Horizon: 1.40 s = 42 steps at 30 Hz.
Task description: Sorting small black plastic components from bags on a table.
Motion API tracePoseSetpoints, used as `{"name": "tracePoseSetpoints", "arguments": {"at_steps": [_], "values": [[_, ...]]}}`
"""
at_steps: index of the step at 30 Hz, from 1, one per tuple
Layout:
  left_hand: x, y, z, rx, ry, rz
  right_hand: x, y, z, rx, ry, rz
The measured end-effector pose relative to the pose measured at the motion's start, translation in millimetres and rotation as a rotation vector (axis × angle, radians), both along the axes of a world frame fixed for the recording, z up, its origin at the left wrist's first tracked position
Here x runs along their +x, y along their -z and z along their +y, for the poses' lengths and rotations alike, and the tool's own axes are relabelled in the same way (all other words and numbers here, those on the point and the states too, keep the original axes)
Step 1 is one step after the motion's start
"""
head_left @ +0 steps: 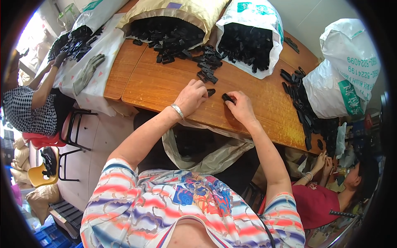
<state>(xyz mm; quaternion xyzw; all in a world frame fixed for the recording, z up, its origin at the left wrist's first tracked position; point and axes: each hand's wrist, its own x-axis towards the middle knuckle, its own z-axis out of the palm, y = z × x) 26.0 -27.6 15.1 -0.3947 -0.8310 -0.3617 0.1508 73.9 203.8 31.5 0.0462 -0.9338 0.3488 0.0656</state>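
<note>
So, both hands are over the near side of the tabletop, each with its own bit. The left hand has its grip pinched closed on a small black piece, though the fingers hide most of it, so I can't really tell its shape. The right hand has thumb and fingers closed on another black piece, near the first but not touching. Past the left hand, loose black parts trail back to a yellow sack, with a white sack beside it.
</note>
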Motion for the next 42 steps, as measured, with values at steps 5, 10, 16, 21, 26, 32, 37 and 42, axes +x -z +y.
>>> {"name": "tracePoseSetpoints", "arguments": {"at_steps": [5, 10, 16, 21, 26, 32, 37, 42], "values": [[3, 4, -7, -0.074, 0.071, 0.141, 2, -15, -16, -0.112, -0.029, 0.063], [9, -8, -8, 0.090, -0.097, -0.087, -1, -15, -35, -0.140, -0.112, 0.135], [0, 3, -7, -0.045, -0.152, -0.147, -11, -11, -51, -0.012, -0.174, 0.247], [-1, 3, -6, -0.026, -0.149, -0.192, -16, -8, -47, 0.083, -0.252, 0.272], [-2, 3, -7, -0.034, -0.152, -0.183, -6, -8, -54, 0.180, -0.238, 0.265], [0, -1, -5, -0.054, -0.150, -0.189, 6, 11, -56, 0.435, -0.213, 0.449], [-21, -5, -26, -0.118, 0.206, -0.406, 36, -1, -55, 0.223, -0.211, 0.234], [-36, -19, -16, -0.005, -0.143, -0.107, 120, 11, -69, 0.086, -0.314, 0.198]]}}
